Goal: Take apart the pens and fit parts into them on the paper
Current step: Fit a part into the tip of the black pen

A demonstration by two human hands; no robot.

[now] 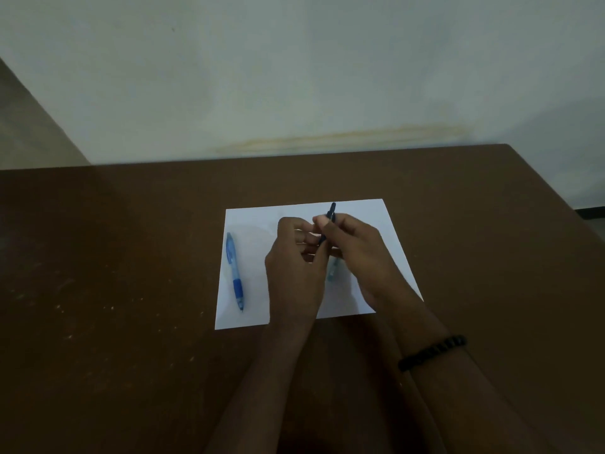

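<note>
A white sheet of paper point(304, 214) lies in the middle of the frame on a brown surface point(114, 290). Above it, both hands meet over a dark pen point(330, 221) that stands tilted, its top end poking up past the fingers toward the far edge of the sheet. The right hand point(357, 253) is closed around the pen's upper part, thumb pressed against it; the left hand point(294, 267) has its fingers curled in against the lower part, though how firmly it grips is hidden by the hand itself. A black bead bracelet point(432, 352) sits on the right wrist.

At the left edge of the sheet a blue pen point(235, 271) lies whole and untouched. Just below the hands, a pale blue piece point(333, 268) rests on the paper; it looks like a loose pen part, but it is too blurred to be sure. My reading is that the work is at an early to middle point: one pen is being pulled apart or refitted, and the blue one is not yet opened.
</note>
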